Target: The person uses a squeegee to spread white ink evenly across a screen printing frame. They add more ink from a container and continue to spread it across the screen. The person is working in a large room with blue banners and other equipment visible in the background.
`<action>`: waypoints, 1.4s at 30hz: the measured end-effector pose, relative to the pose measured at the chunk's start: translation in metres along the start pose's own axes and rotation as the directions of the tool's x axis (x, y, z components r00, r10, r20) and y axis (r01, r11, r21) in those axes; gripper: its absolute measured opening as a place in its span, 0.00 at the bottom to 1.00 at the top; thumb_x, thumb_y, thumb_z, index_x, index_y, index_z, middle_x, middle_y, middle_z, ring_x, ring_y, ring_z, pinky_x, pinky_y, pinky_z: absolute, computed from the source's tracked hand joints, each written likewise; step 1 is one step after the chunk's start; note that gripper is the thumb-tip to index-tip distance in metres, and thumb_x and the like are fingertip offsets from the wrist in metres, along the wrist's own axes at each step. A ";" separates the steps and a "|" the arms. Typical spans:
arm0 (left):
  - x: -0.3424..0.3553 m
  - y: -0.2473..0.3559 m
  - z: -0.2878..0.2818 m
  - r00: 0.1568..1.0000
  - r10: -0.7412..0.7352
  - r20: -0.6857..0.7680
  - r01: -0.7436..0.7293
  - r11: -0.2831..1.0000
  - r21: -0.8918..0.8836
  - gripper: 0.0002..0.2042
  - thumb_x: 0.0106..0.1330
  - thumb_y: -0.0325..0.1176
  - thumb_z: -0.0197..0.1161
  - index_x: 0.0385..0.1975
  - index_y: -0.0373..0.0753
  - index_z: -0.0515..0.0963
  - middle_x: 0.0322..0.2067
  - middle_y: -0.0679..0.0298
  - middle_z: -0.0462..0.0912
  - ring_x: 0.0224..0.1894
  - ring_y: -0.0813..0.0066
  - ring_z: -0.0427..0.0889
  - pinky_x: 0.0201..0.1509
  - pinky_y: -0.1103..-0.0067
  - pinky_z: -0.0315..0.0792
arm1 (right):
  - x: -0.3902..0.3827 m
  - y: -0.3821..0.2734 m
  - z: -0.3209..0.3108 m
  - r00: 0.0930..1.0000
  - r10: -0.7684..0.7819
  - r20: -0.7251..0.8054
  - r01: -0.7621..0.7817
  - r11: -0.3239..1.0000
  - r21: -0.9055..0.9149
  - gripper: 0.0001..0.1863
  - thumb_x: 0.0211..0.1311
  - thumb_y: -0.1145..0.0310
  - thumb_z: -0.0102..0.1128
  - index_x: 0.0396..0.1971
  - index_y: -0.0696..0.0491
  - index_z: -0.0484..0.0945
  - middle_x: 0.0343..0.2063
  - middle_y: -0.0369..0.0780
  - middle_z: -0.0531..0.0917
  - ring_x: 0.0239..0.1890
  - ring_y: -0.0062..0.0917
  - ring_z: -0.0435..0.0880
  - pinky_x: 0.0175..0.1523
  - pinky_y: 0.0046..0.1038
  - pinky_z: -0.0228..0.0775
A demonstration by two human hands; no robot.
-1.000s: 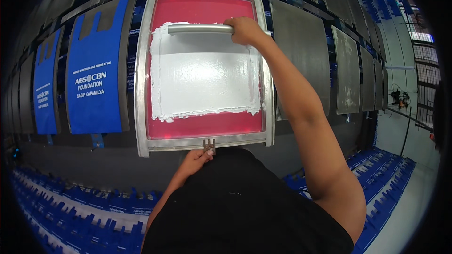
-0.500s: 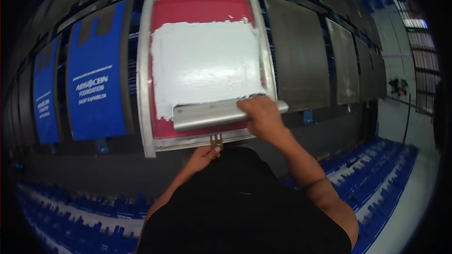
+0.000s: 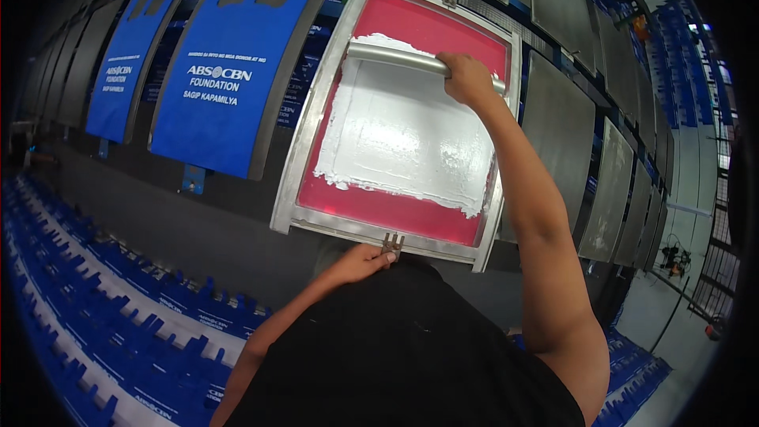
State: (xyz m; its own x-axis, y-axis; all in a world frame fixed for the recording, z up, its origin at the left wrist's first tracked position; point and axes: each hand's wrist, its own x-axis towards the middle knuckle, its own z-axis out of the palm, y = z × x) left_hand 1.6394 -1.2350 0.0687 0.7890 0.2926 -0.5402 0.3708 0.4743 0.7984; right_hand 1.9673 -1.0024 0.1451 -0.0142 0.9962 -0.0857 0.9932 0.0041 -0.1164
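A metal-framed printing screen [image 3: 334, 194] with red mesh and a wide spread of white paste [image 3: 403, 138] lies before me. My right hand [image 3: 468, 79] is closed on a long silver squeegee [image 3: 395, 56], which lies crosswise near the top of the paste. My left hand [image 3: 365, 263] grips a small metal clamp [image 3: 393, 243] at the middle of the frame's lower edge, close against my black shirt.
Blue printed bags [image 3: 213, 126] lie on grey boards to the left. Bare grey boards [image 3: 553, 150] continue to the right and above. Rows of blue bags [image 3: 118, 348] fill the lower left. A barred window [image 3: 719, 245] is at the far right.
The squeegee went from the top down to the screen's lower part half a second ago and is now back near the top. The view has turned, tilting the screen. My left hand stays on the clamp.
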 end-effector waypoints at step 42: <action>0.003 -0.011 0.006 0.997 -0.050 -0.062 0.040 0.988 -0.149 0.17 0.70 0.44 0.58 0.32 0.34 0.81 0.21 0.75 0.73 0.28 0.89 0.68 0.32 0.84 0.66 | -0.048 0.046 -0.034 0.951 -0.308 -0.033 0.308 0.933 0.183 0.22 0.40 0.81 0.57 0.42 0.51 0.79 0.36 0.43 0.84 0.42 0.40 0.81 0.47 0.38 0.72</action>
State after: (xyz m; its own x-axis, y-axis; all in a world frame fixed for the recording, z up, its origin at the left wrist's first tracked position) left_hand 1.6404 -1.2442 0.0597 0.7378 0.3193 -0.5948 0.3249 0.6043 0.7275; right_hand 2.0180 -1.0473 0.1772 -0.3152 0.9489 -0.0129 0.9015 0.2952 -0.3164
